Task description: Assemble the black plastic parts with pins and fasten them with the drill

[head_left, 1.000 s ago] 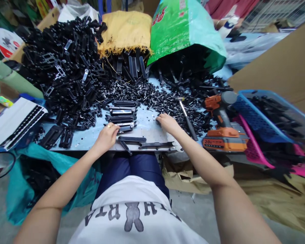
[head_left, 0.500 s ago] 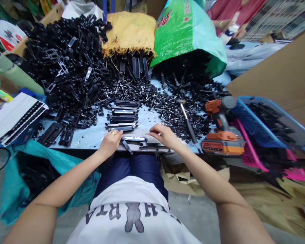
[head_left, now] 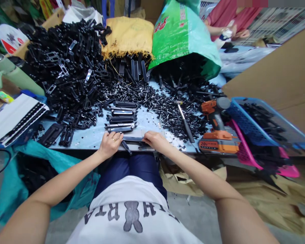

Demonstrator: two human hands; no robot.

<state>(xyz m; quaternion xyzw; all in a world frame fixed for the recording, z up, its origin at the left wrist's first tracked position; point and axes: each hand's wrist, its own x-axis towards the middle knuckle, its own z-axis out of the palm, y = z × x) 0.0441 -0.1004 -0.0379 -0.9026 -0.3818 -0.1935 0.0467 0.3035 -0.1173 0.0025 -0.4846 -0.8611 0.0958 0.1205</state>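
Bar (head_left: 132, 139), slim and black, lies crosswise at the near edge of the blue-topped table (head_left: 145, 119), a shorter arm (head_left: 126, 147) slanting off near its left end. Left hand (head_left: 110, 143) pinched on that end; right hand (head_left: 153, 139) at the other, fingertips bunched, cannot tell whether around the bar or a small part. Just beyond, a row of black assemblies (head_left: 122, 119); rightward, hammer (head_left: 185, 121) and orange cordless drill (head_left: 218, 135).
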